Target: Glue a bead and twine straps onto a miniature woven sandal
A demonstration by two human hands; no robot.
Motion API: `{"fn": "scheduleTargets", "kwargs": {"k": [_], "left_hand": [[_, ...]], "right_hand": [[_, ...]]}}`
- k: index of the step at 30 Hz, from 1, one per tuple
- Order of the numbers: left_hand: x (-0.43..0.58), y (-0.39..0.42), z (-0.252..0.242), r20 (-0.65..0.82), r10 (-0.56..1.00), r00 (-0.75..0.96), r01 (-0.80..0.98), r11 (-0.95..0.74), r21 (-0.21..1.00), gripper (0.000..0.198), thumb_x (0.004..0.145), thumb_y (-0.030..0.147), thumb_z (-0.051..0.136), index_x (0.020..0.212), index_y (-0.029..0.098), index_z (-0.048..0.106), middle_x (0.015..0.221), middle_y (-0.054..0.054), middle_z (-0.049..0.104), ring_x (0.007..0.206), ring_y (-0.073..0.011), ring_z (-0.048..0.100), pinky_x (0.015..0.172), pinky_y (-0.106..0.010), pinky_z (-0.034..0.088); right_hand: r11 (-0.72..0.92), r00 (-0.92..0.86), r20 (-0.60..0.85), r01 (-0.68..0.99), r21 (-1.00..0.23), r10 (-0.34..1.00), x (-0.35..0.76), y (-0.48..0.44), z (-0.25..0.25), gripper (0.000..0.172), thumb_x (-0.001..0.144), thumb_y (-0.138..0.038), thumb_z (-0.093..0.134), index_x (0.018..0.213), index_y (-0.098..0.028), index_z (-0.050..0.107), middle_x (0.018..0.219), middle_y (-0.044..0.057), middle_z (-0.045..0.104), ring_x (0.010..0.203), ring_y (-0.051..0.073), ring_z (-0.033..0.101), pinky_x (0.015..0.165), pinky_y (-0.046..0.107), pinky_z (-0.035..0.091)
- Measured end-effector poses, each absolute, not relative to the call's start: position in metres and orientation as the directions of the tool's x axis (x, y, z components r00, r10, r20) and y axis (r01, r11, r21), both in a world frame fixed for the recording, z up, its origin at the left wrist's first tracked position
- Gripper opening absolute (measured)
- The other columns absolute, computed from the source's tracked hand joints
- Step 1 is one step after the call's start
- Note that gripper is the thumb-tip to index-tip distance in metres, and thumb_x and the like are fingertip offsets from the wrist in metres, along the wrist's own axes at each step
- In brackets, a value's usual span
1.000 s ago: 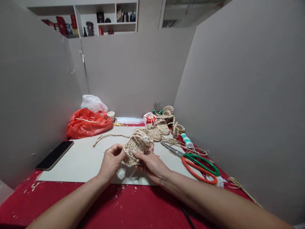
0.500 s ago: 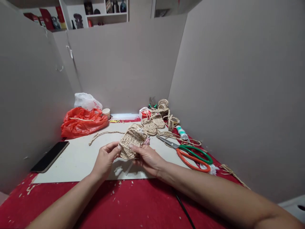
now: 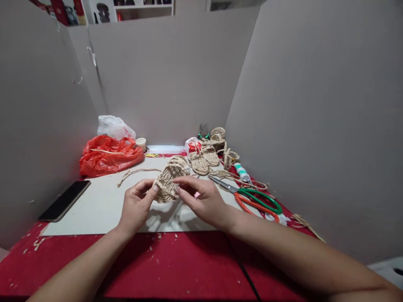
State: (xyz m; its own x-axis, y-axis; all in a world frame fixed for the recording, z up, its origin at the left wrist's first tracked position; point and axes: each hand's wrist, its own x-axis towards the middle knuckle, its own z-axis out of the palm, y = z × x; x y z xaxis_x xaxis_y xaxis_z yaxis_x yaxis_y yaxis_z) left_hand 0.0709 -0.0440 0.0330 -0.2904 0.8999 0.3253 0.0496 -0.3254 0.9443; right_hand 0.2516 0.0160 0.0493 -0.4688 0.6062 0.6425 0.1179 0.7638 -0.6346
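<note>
Weave (image 3: 171, 173) up over board (image 3: 100, 209) on bench (image 3: 163, 266). Left hand (image 3: 137, 205): grip closed on weave's 8 o'clock edge. Right hand (image 3: 206, 201): fingertips at its 4 o'clock side, pinch unclear. Scissors (image 3: 232, 188) 4 o'clock of weave, phone (image 3: 65, 202) 8.

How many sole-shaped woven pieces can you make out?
3 clearly: the held piece in the left hand; beyond it, a left piece and a right piece, side by side. The straw pile behind them may hide more.
</note>
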Motion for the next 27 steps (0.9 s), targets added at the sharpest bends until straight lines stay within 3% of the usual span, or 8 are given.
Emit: {"fn": "scheduleTargets", "kwargs": {"k": [2,5,8,13,15,17,23,27], "left_hand": [[0.076,-0.047,0.031,0.363,0.892,-0.269,0.128,-0.341,0.931,0.020,0.076,0.034,0.072,0.089,0.018,0.073,0.081,-0.002,0.071,0.066,-0.0138,0.062,0.064,-0.024,0.052],[0.083,-0.049,0.028,0.435,0.870,-0.231,0.268,-0.373,0.888,0.016,0.080,0.031,0.068,0.091,0.020,0.073,0.083,-0.002,0.069,0.067,-0.0138,0.063,0.062,-0.023,0.052],[0.085,-0.049,0.022,0.499,0.849,-0.171,0.389,-0.407,0.826,0.015,0.082,0.029,0.065,0.093,0.020,0.072,0.085,-0.003,0.068,0.068,-0.0143,0.064,0.063,-0.023,0.053],[0.082,-0.043,0.013,0.556,0.826,-0.095,0.498,-0.445,0.745,0.017,0.086,0.028,0.060,0.097,0.020,0.070,0.086,-0.003,0.067,0.071,-0.0132,0.063,0.065,-0.023,0.053],[0.081,-0.041,0.010,0.547,0.833,-0.083,0.505,-0.438,0.744,0.018,0.087,0.028,0.058,0.098,0.019,0.069,0.086,-0.003,0.067,0.072,-0.0128,0.063,0.065,-0.023,0.054],[0.081,-0.039,0.008,0.529,0.845,-0.074,0.510,-0.424,0.749,0.018,0.088,0.029,0.057,0.097,0.019,0.069,0.086,-0.003,0.067,0.072,-0.0128,0.063,0.065,-0.023,0.054],[0.081,-0.038,0.004,0.519,0.852,-0.076,0.565,-0.392,0.726,0.017,0.087,0.028,0.059,0.094,0.017,0.070,0.083,-0.004,0.068,0.072,-0.0131,0.064,0.065,-0.022,0.052],[0.082,-0.037,0.004,0.503,0.860,-0.087,0.549,-0.380,0.744,0.017,0.087,0.029,0.059,0.091,0.017,0.070,0.081,-0.003,0.068,0.069,-0.0127,0.064,0.065,-0.022,0.052]], "right_hand": [[0.837,-0.500,0.692,0.140,-0.529,0.521,0.252,0.016,0.044,0.022,0.088,-0.024,0.055,0.105,-0.022,0.070,0.093,0.007,0.073,0.077,0.018,0.066,0.072,0.031,0.050],[0.876,-0.550,0.693,0.177,-0.448,0.466,0.253,0.020,0.037,0.022,0.090,-0.023,0.053,0.105,-0.022,0.070,0.097,0.010,0.073,0.087,0.021,0.067,0.080,0.034,0.049],[0.901,-0.579,0.693,0.217,-0.376,0.428,0.253,0.024,0.033,0.021,0.092,-0.022,0.052,0.104,-0.019,0.069,0.093,0.011,0.073,0.084,0.021,0.067,0.078,0.032,0.049],[0.962,-0.567,0.783,0.232,-0.147,0.256,0.250,0.032,0.022,0.019,0.094,-0.018,0.048,0.093,-0.013,0.067,0.082,0.010,0.072,0.074,0.017,0.066,0.069,0.027,0.050],[0.965,-0.561,0.793,0.227,-0.129,0.238,0.248,0.035,0.018,0.018,0.093,-0.016,0.049,0.091,-0.013,0.066,0.081,0.009,0.072,0.073,0.016,0.066,0.067,0.026,0.050],[0.956,-0.560,0.777,0.212,-0.200,0.287,0.246,0.036,0.015,0.016,0.091,-0.015,0.051,0.087,-0.013,0.066,0.080,0.009,0.072,0.071,0.016,0.065,0.066,0.025,0.049],[0.740,-0.555,0.556,0.174,-0.650,0.619,0.239,0.035,0.013,0.015,0.085,-0.011,0.054,0.075,-0.014,0.066,0.067,0.002,0.068,0.060,0.011,0.060,0.062,0.021,0.045],[0.641,-0.585,0.463,0.131,-0.756,0.666,0.239,0.035,0.015,0.018,0.085,-0.012,0.052,0.073,-0.013,0.065,0.063,0.000,0.065,0.057,0.009,0.057,0.059,0.020,0.043]]}}
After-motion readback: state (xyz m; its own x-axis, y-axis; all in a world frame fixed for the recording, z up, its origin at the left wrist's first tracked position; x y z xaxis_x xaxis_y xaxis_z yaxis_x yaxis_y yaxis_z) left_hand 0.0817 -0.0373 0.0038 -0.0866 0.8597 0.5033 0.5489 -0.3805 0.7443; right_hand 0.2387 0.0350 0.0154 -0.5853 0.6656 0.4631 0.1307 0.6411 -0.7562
